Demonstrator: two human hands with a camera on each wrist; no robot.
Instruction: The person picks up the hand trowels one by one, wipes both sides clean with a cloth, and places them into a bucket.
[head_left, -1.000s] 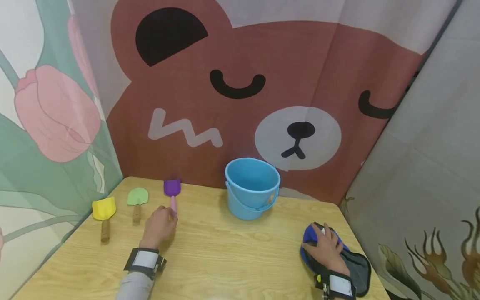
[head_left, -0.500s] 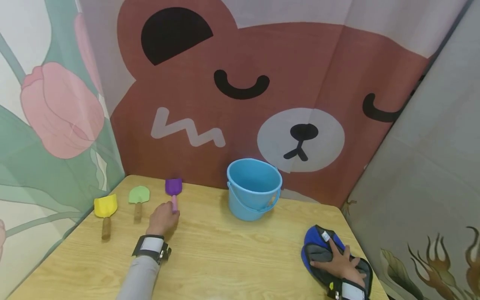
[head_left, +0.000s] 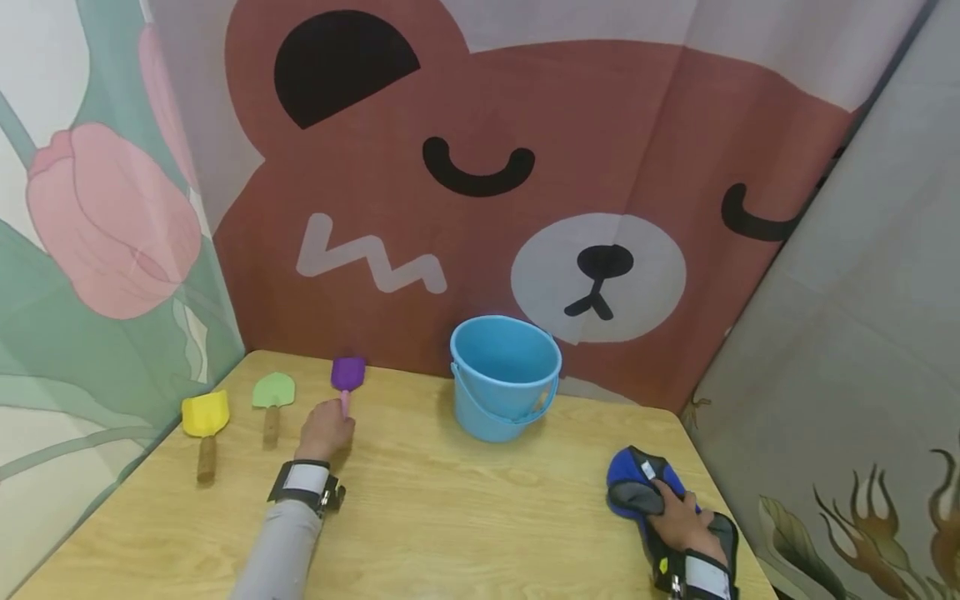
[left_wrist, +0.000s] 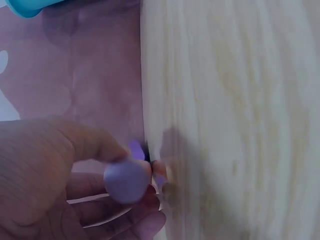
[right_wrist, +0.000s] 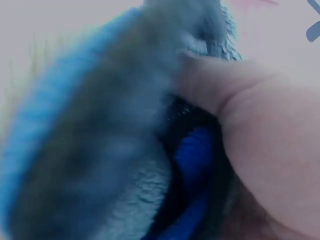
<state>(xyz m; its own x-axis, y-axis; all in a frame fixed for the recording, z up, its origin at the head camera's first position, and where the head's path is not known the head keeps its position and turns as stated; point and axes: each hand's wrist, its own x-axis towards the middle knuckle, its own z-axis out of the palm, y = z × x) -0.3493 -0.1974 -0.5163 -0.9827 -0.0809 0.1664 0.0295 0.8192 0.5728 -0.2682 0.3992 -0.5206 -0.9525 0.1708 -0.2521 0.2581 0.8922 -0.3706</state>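
My left hand (head_left: pixel 327 429) pinches the pink handle of a small toy shovel (head_left: pixel 348 374) with a purple blade, near the table's back edge. In the left wrist view, the round handle end (left_wrist: pixel 127 181) shows between thumb and fingers. At the right, my right hand (head_left: pixel 684 521) grips a blue and grey padded fabric item (head_left: pixel 628 479) with black edging and a white tag. The right wrist view is blurred; the thumb (right_wrist: pixel 215 82) presses on the bunched fabric, and the other fingers are mostly hidden. What kind of item it is cannot be told.
A light blue bucket (head_left: pixel 495 408) with its handle lowered stands at the back middle of the wooden table (head_left: pixel 465 517). Left of my left hand lie a green shovel (head_left: pixel 273 390) and a yellow shovel (head_left: pixel 206 414), both with wooden handles. A bear-print curtain (head_left: pixel 360 325) hangs behind.
My right hand moved toward the near right over the fabric item, spread on it, then curled its fingers, bunching it. My left hand has shifted slightly forward along the shovel's handle.
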